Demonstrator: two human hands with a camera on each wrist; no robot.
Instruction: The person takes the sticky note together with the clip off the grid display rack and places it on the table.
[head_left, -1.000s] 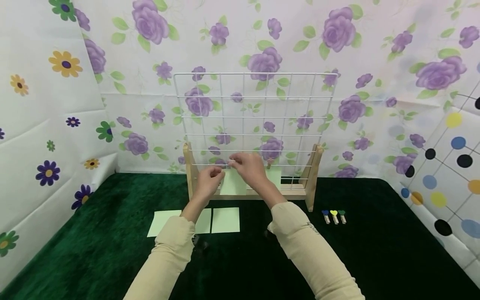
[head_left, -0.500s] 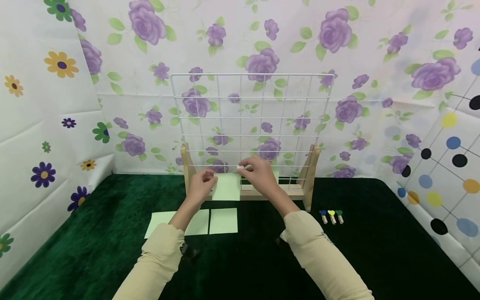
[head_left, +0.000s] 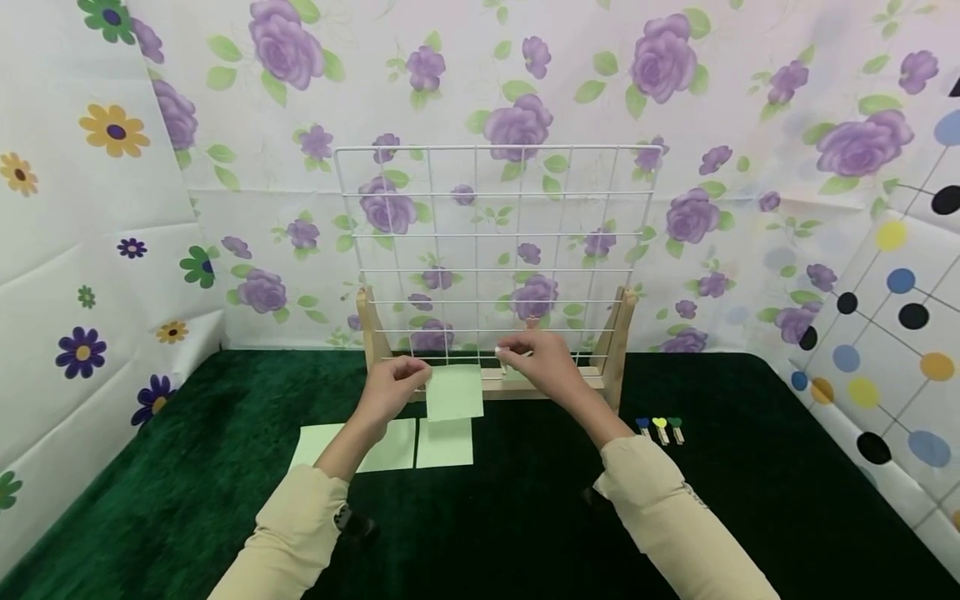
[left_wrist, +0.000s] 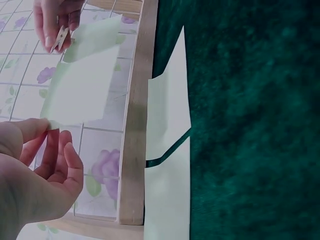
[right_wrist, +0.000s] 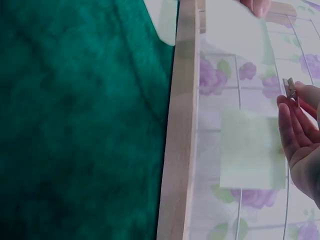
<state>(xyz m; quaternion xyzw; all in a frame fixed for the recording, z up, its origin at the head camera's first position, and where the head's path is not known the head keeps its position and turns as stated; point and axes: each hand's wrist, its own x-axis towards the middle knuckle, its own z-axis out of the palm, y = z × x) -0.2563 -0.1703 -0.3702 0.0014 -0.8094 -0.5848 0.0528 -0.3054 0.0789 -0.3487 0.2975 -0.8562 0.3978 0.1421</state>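
Two pale green paper sheets lie flat on the dark green plush cloth, side by side. Three small wooden clips with blue, yellow and green heads lie in a row near the rack's right foot. Floral wallpaper covers the back.

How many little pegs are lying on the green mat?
3, side by side right of the wooden stand: a blue-topped wooden peg, a yellow-topped wooden peg, a green-topped wooden peg. The right hand pinches another plain wooden peg; arms may hide more.
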